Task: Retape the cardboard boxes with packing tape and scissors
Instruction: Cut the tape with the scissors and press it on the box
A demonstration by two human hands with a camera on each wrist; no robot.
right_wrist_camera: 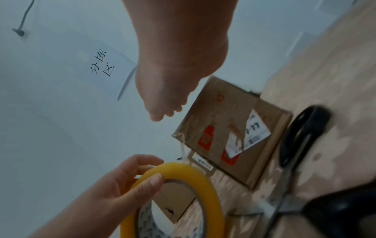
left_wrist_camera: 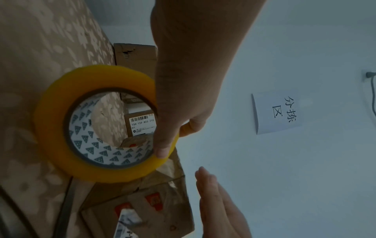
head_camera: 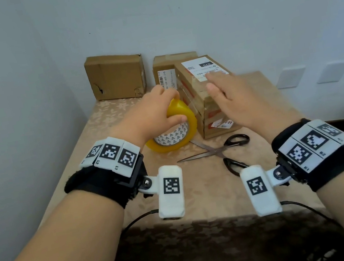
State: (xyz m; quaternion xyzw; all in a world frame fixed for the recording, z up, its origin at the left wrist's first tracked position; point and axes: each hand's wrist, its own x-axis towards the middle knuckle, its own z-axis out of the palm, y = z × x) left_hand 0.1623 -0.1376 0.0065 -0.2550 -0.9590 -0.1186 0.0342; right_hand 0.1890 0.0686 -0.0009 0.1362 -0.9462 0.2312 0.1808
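My left hand (head_camera: 159, 112) grips the top of a yellow roll of packing tape (head_camera: 181, 138), thumb on its near face and fingers over the rim; the roll (left_wrist_camera: 97, 127) is tilted on edge above the table. My right hand (head_camera: 230, 102) hovers open, fingers straight, over the near end of a long cardboard box (head_camera: 209, 99) with a white shipping label. That box (right_wrist_camera: 234, 133) shows old clear tape and red stickers. Black-handled scissors (head_camera: 220, 152) lie open on the table just in front of the box.
A second labelled box (head_camera: 166, 72) stands behind the long one, and a dented box (head_camera: 116, 75) leans at the back left against the wall. The table (head_camera: 106, 123) has a beige patterned cloth. A paper sign (left_wrist_camera: 278, 112) hangs on the wall.
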